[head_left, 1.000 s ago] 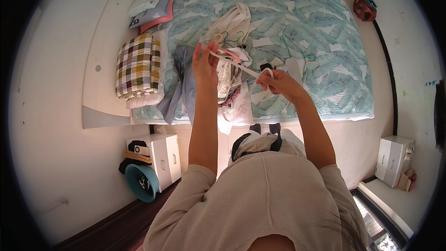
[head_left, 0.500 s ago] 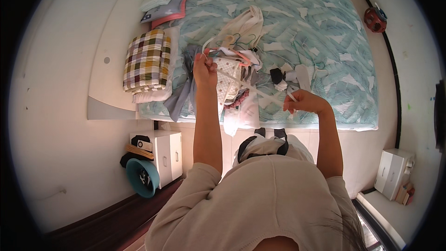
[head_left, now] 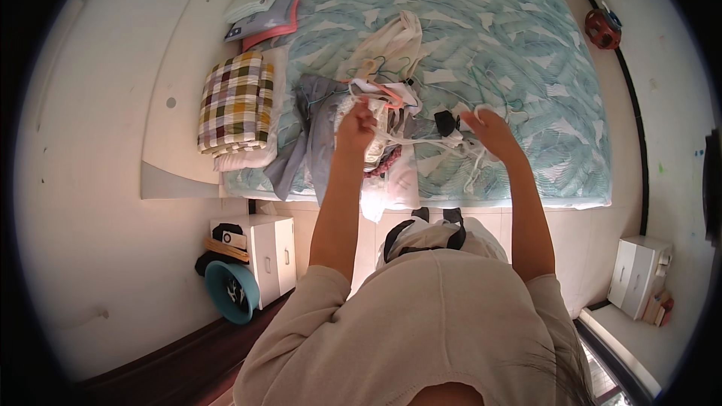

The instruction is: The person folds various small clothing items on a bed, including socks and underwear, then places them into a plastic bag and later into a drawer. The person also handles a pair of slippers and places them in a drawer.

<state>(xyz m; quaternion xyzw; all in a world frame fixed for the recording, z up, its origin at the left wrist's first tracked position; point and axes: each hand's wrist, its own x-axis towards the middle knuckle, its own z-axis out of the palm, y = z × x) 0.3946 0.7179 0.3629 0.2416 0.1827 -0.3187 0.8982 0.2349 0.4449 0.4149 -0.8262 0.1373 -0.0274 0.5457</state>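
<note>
Left hand (head_left: 356, 128) and right hand (head_left: 492, 134) have drawn closer; each grip pinches the white strap (head_left: 421, 140), now slacker.

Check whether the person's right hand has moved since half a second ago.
Yes: the right hand has moved up the view, farther from the near edge of the bed than it was then.

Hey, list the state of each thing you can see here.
Long thin white strip: slack between left hand and right hand
Checked multicolour cloth quilt: folded
Grey cloth garment: rumpled
Orange plastic hanger: lying among mixed clothes
White boxy cabinet, left: doors shut
Round teal plastic basin: holding dark items
</note>
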